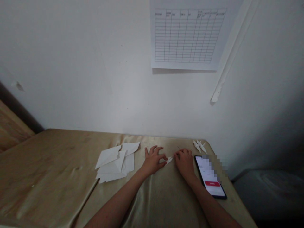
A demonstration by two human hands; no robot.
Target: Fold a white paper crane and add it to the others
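Note:
A small folded piece of white paper [169, 160] is between my hands, narrow and pointed toward the right. My left hand [154, 161] pinches its left end between thumb and index finger, with the other fingers spread. At the pointed right end, the fingers of my right hand [185, 163] are closed on the tip. A thin dark line shows just above the right fingers; what it is I cannot make out. Left of my left hand lies a loose pile of white paper sheets [116, 163]. Small folded paper cranes [199, 146] rest at the table's back right corner.
A phone [211, 179] with a lit screen lies right of my right forearm. The table [52, 171] has a shiny tan cloth and meets a white wall [95, 79]. A printed grid sheet [185, 38] hangs there. A dark rounded shape [268, 190] stands beyond the right edge.

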